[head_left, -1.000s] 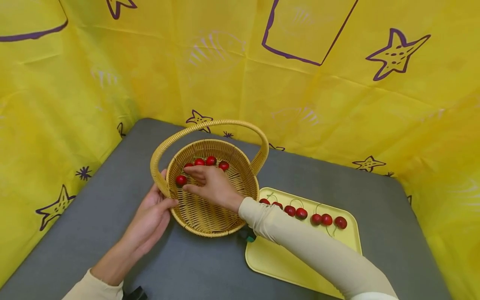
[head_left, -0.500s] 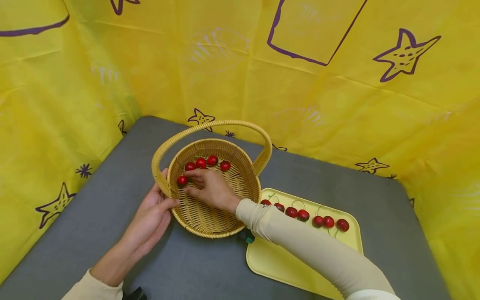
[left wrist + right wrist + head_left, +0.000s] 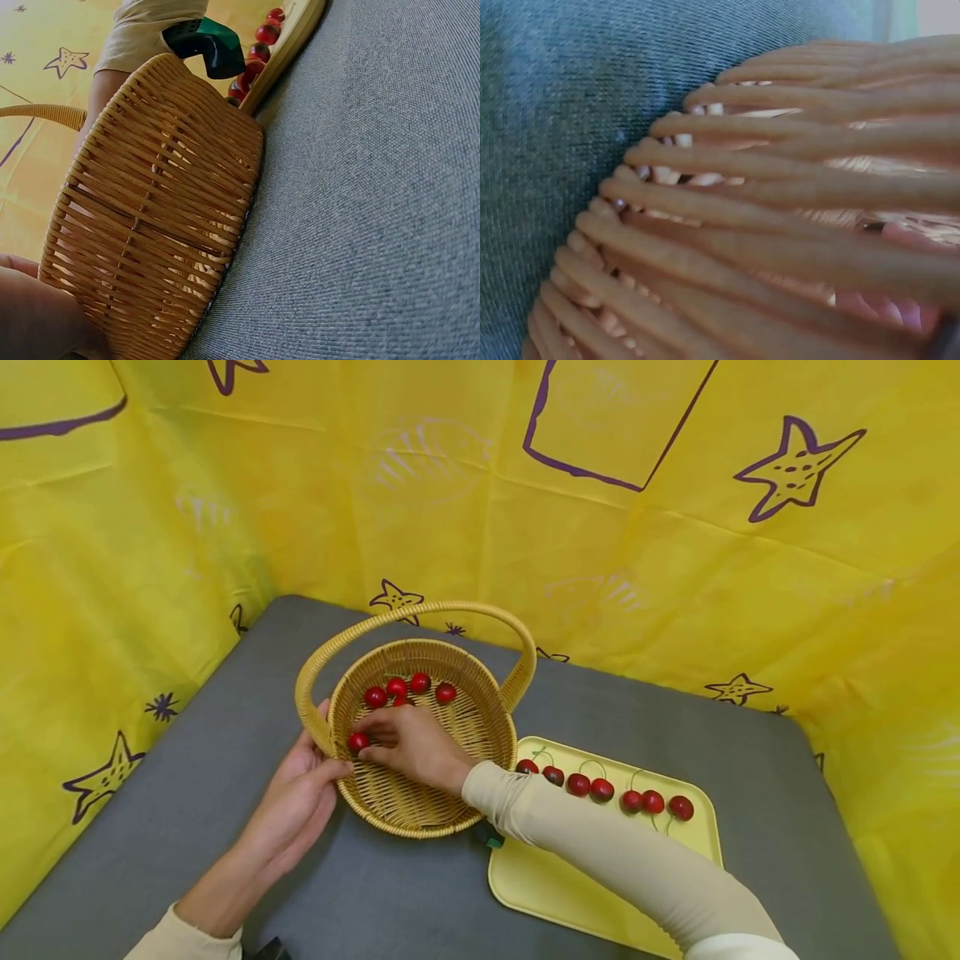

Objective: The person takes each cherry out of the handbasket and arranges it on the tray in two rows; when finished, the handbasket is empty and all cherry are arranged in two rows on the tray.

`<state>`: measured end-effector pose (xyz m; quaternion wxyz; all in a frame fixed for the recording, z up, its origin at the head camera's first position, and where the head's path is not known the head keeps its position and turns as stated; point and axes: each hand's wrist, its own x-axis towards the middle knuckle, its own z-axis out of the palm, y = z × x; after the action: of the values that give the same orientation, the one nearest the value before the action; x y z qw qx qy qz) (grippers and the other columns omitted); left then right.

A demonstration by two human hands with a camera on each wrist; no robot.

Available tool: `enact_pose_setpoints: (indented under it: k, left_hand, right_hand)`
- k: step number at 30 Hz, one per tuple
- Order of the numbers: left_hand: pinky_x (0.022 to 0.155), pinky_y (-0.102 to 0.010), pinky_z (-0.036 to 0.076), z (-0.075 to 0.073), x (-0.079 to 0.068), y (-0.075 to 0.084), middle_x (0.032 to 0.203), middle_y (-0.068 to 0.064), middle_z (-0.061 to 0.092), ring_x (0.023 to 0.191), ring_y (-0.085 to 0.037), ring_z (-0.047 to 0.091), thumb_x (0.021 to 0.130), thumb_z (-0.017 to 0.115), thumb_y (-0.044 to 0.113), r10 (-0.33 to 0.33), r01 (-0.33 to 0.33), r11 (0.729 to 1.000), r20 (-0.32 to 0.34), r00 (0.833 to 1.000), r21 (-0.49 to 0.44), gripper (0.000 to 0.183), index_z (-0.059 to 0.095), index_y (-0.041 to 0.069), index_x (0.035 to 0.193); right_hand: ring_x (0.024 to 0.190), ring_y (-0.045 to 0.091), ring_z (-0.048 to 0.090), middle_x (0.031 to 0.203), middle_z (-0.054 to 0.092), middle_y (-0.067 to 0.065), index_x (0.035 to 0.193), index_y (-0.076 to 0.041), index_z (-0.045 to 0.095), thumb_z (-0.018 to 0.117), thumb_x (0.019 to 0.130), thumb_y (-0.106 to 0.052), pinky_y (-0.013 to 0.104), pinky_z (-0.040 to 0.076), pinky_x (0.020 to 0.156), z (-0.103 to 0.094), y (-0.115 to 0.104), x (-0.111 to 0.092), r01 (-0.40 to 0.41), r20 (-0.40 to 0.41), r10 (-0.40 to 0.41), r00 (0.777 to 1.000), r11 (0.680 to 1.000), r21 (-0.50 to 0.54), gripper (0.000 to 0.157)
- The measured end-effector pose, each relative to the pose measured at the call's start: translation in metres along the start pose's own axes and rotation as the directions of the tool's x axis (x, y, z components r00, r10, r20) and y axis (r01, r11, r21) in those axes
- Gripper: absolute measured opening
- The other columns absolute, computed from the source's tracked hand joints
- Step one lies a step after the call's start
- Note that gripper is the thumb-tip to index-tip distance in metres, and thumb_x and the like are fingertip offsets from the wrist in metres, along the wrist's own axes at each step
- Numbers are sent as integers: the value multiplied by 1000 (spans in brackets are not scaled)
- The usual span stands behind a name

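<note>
A round wicker basket with a tall arched handle stands on the grey surface. My left hand grips its left side, thumb at the rim near the handle's foot; in the left wrist view this hand is at the lower left against the weave. Inside the basket, my right hand pinches a red cherry between fingers and thumb near the left wall. Several more cherries lie towards the back, one partly hidden by the hand. The right wrist view is filled by basket weave.
Right of the basket lies a yellow tray bearing a row of stemmed cherries, partly under my right forearm. A yellow patterned cloth hangs around the grey table.
My right hand has shifted slightly towards me and to the left, and the cherry at its fingertips has moved with it. Another cherry behind the hand has come into view. My left hand keeps its grip.
</note>
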<state>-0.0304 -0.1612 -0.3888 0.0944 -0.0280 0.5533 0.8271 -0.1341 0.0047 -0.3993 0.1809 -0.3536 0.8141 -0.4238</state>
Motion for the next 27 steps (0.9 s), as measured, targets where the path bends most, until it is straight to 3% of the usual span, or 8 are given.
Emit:
enact_pose_setpoints:
  k: [6,11,15,19,22,27]
  left_hand:
    - [130,-42,0,-1,-1,-1,176,-1,-16,160,-16,-11,101,37,-15,2,-2,1000,18,1000,4,95,-16,24,169]
    - [130,-42,2,-2,0,0,176,0,-14,161,-15,-8,102,38,-14,3,-3,1000,13,1000,18,94,-15,25,169]
    - [130,-40,4,-1,1,0,177,0,-14,161,-16,-8,102,38,-14,0,0,1000,3,1000,24,94,-14,25,169]
    - [129,-37,7,0,2,0,177,-2,-14,161,-17,-7,101,38,-16,1,-1,1000,1,1000,19,95,-13,25,170]
    - [129,-36,7,0,2,0,177,-4,-13,162,-18,-6,100,38,-16,6,-6,1000,-1,1000,5,95,-12,25,170]
    - [130,-36,5,-1,2,0,177,-2,-14,162,-18,-6,101,38,-16,9,-9,1000,7,1000,-11,95,-12,25,170]
  right_hand:
    - [110,1,71,120,78,1,127,-7,76,81,95,-13,16,55,91,-11,-9,-9,9,-33,-6,999,997,74,33]
    - [109,3,72,119,79,2,127,-8,76,82,93,-15,22,58,92,-36,-26,-30,19,-82,1,997,971,240,34]
    - [115,13,73,122,78,3,129,-9,76,80,95,-11,32,59,94,-62,-34,-61,19,-123,37,992,904,427,34]
    - [121,23,71,127,76,7,130,-9,75,78,96,-6,38,58,96,-85,-32,-101,39,-196,76,978,850,525,35]
    - [124,27,69,132,74,10,134,-7,72,76,96,-2,40,57,98,-97,-26,-130,54,-261,108,959,836,547,39]
    - [124,29,69,136,71,11,140,-8,69,76,97,-3,38,58,96,-104,-4,-175,22,-344,184,921,856,516,44]
